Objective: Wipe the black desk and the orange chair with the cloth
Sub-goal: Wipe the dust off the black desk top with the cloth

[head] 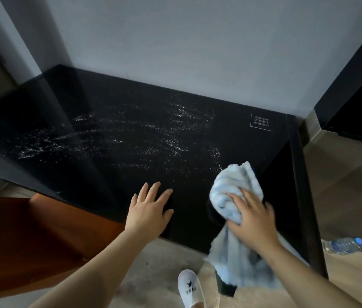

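The glossy black desk [118,121] fills the middle of the head view, its top streaked with white wet smears. My right hand [251,216] presses a bunched pale blue cloth [234,187] onto the desk's near right part; one end of the cloth hangs over the front edge. My left hand [151,207] lies flat on the desk by the front edge, fingers spread, holding nothing. The orange chair [33,238] stands at the lower left, partly tucked under the desk.
A grey wall rises behind the desk. A small white printed label [261,122] sits at the desk's far right corner. Clear water bottles [348,244] lie on the wood floor at the right. A white slipper [190,287] shows below the desk edge.
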`<state>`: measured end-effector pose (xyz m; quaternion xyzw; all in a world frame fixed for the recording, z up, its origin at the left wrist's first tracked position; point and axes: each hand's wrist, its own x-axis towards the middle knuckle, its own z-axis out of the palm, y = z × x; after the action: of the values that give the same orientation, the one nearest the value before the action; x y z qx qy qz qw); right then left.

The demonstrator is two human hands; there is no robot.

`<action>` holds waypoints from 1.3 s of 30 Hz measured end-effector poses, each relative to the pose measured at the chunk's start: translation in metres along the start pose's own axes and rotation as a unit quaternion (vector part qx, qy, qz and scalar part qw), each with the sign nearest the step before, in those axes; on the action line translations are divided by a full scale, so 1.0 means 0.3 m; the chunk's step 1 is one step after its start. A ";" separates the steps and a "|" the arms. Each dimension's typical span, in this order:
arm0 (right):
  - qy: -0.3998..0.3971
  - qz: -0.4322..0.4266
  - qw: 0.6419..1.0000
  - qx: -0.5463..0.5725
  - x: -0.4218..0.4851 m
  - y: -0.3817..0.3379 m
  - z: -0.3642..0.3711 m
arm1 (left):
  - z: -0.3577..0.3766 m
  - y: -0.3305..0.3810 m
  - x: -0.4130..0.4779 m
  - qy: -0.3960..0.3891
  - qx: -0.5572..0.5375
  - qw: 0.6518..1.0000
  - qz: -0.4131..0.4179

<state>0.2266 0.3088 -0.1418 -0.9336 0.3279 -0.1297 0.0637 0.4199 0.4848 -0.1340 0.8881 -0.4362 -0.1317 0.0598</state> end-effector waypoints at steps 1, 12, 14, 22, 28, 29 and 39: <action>0.008 0.031 0.999 -0.014 0.026 0.056 -0.013 | -0.006 0.007 0.023 -0.005 0.002 1.000 -0.005; -0.025 0.341 0.933 0.109 0.371 0.467 -0.073 | 0.003 0.145 0.253 -0.045 -0.025 0.993 -0.109; -0.046 0.251 0.964 0.073 0.407 0.395 -0.044 | 0.022 0.165 0.263 -0.039 -0.007 0.991 -0.130; 0.069 0.001 0.957 0.281 0.445 0.348 -0.064 | 0.012 0.188 0.281 -0.026 -0.025 0.987 -0.159; -0.061 0.244 0.968 -0.002 0.494 0.524 -0.021 | 0.002 0.201 0.294 -0.067 -0.034 0.982 -0.172; -0.058 0.232 0.971 -0.002 0.496 0.521 -0.008 | 0.000 0.200 0.293 -0.074 -0.032 0.982 -0.171; -0.014 0.170 0.985 0.015 0.535 0.563 -0.008 | -0.025 0.209 0.293 -0.130 -0.016 0.979 -0.156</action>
<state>0.2458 0.0766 -0.1417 -0.8649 0.4792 -0.1088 0.1030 0.4258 0.3768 -0.1288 0.9193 -0.2947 -0.2609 -0.0050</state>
